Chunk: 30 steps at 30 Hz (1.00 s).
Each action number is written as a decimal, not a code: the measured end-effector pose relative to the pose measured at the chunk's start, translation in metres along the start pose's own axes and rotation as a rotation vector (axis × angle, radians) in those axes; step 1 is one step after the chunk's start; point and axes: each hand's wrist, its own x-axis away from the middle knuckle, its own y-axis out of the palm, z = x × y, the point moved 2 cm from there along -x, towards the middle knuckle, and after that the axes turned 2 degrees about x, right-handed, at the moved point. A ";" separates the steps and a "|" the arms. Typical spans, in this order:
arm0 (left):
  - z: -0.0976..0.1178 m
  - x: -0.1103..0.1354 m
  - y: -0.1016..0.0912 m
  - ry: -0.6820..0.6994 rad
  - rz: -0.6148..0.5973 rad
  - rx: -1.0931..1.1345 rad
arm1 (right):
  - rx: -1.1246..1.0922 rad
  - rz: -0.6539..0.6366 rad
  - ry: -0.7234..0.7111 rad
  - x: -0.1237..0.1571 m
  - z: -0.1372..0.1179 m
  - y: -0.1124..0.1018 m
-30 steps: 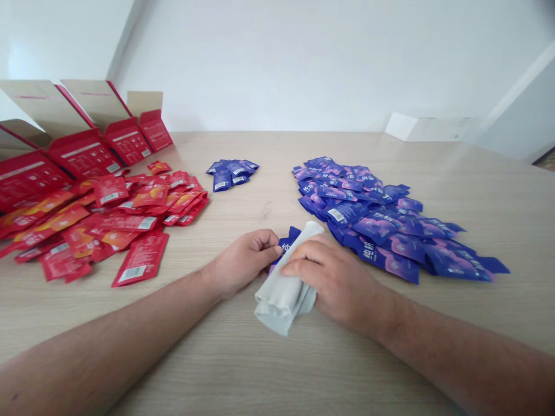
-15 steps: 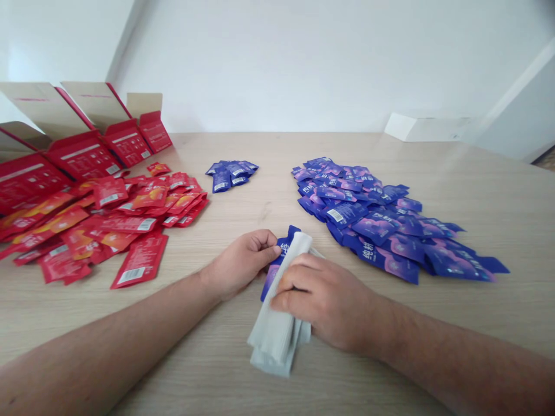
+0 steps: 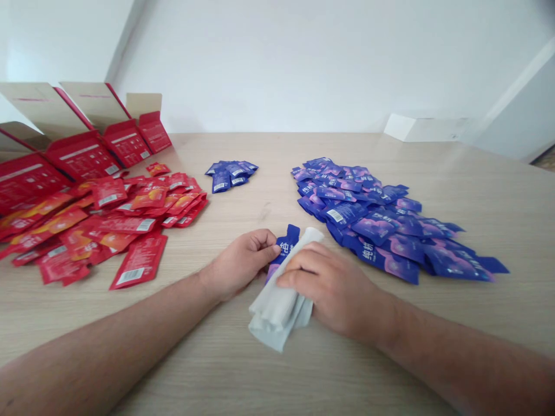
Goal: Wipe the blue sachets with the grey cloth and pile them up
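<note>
My left hand (image 3: 243,263) pinches the top of a blue sachet (image 3: 284,247) with Chinese lettering, holding it upright-tilted just above the table. My right hand (image 3: 332,289) grips a folded pale grey cloth (image 3: 277,309), pressing it over the lower part of the sachet. The cloth hides most of that sachet, and only its top and a purple sliver at the lower left show. My two hands are close together, with the large pile of blue sachets (image 3: 373,222) just beyond my right hand.
A light wood table (image 3: 455,341) carries a small stack of blue sachets (image 3: 228,176) at the back middle and a spread of red sachets (image 3: 125,225) at the left. Open red cartons (image 3: 82,153) stand at the back left, and a white box (image 3: 422,128) lies at the far right.
My right hand has drawn the cloth toward me along the sachet, then pushed it back up. My left hand and the piles stay in place.
</note>
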 end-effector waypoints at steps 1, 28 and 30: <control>0.000 0.000 0.000 -0.009 0.003 0.000 | 0.003 0.021 0.040 0.000 0.002 -0.001; 0.001 0.001 -0.001 -0.003 0.021 0.021 | -0.003 -0.048 -0.011 0.000 -0.002 0.002; 0.002 0.001 0.000 -0.001 0.021 0.027 | -0.006 -0.059 -0.030 0.000 -0.003 0.003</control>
